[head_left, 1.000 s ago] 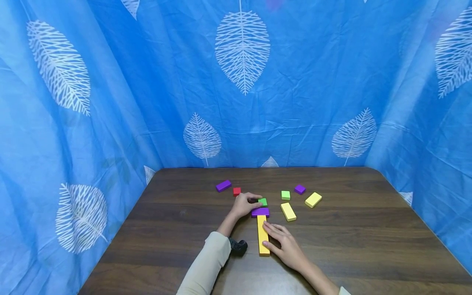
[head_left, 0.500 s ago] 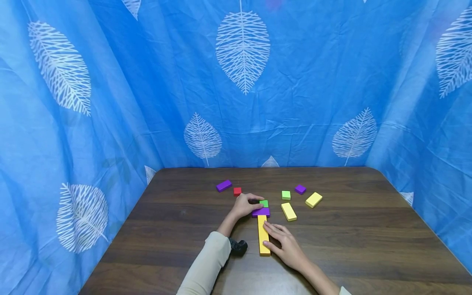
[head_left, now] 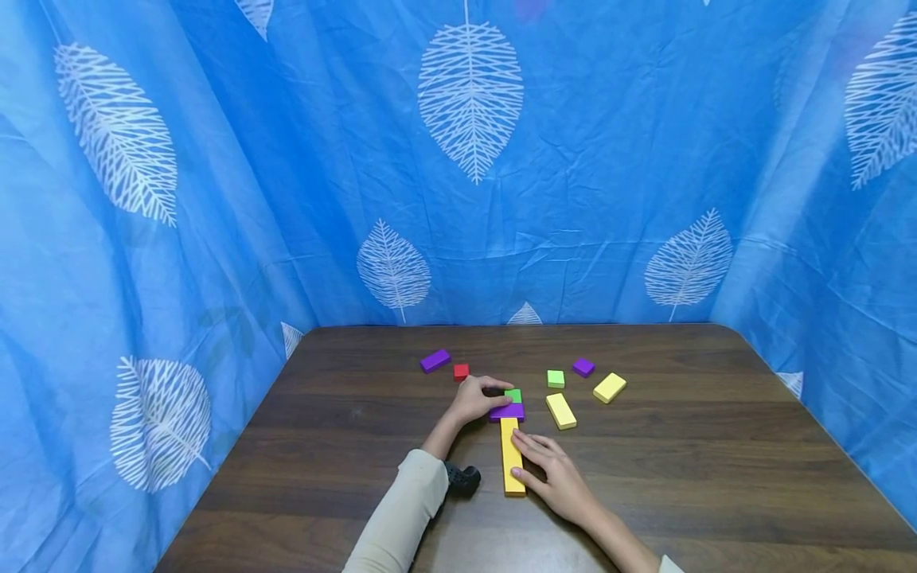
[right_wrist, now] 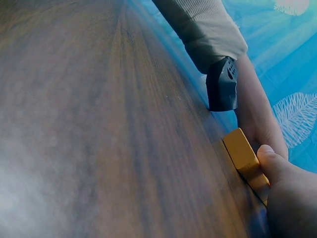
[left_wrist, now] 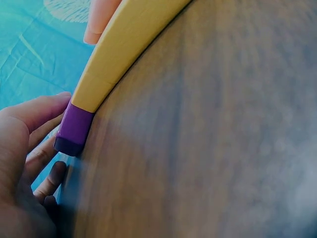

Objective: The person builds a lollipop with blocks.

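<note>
My left hand [head_left: 474, 399] pinches a small green block [head_left: 513, 395] between thumb and index finger. The green block sits against the far side of a purple block [head_left: 507, 412], which lies crosswise. A long yellow bar [head_left: 511, 460] runs from the purple block toward me. My right hand [head_left: 557, 476] rests along the bar's right side, fingertips and thumb touching it, fingers relaxed. In the left wrist view the purple block [left_wrist: 74, 124] meets the yellow bar end to end, and the green block is hidden. In the right wrist view the thumb [right_wrist: 266, 149] touches the yellow bar [right_wrist: 241, 148].
Behind my left hand lie a red block [head_left: 462, 372] and a purple block [head_left: 435, 360]. To the right are a light green block [head_left: 555, 379], another purple block [head_left: 583, 368] and two pale yellow blocks [head_left: 561, 411]. A leaf-patterned blue curtain [head_left: 573, 159] borders the wooden table [head_left: 716, 446].
Over the last second my left hand has drawn the green block slightly toward me and rightward, up against the purple block. My right hand has stayed on the yellow bar.
</note>
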The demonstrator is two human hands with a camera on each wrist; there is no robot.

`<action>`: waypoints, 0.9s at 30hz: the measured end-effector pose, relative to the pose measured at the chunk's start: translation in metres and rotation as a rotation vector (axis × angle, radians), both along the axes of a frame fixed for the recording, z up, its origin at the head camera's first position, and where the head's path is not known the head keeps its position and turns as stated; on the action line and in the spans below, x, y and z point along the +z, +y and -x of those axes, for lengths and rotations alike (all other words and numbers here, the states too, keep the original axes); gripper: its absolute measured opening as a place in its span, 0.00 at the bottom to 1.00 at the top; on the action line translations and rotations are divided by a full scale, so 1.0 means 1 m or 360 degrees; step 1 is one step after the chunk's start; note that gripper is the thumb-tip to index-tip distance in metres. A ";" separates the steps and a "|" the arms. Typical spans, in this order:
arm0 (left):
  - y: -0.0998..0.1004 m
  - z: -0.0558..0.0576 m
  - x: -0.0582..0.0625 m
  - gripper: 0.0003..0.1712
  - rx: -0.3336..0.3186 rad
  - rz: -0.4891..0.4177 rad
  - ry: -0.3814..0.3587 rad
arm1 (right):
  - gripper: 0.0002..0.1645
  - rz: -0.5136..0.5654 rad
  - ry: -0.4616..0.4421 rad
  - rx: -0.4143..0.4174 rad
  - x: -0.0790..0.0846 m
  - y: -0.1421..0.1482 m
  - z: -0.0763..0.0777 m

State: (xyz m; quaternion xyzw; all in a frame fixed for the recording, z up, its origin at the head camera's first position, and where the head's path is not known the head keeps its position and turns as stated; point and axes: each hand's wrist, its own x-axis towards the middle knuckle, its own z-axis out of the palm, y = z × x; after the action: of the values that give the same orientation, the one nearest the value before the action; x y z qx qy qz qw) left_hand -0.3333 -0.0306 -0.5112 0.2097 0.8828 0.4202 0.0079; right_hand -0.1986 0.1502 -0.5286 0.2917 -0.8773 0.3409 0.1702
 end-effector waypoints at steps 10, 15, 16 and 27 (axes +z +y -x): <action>-0.001 0.001 -0.001 0.15 -0.0014 0.0002 -0.0011 | 0.28 0.0003 0.0018 0.0006 -0.001 0.000 0.001; -0.003 0.003 -0.002 0.16 -0.0006 -0.0077 0.0011 | 0.29 -0.0005 0.0005 0.0001 -0.002 0.000 0.001; -0.003 0.003 -0.002 0.16 0.0003 -0.0114 0.0031 | 0.29 -0.0005 0.0005 0.0000 -0.002 0.000 0.001; -0.026 0.016 0.004 0.17 0.0265 -0.0288 0.0490 | 0.29 -0.0004 0.0095 -0.0008 -0.003 -0.001 0.001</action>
State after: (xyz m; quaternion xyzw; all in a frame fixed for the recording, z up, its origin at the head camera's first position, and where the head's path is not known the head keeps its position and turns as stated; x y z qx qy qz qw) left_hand -0.3491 -0.0568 -0.5068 0.1978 0.8465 0.4601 -0.1808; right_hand -0.1995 0.1488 -0.5321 0.2996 -0.8731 0.3306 0.1967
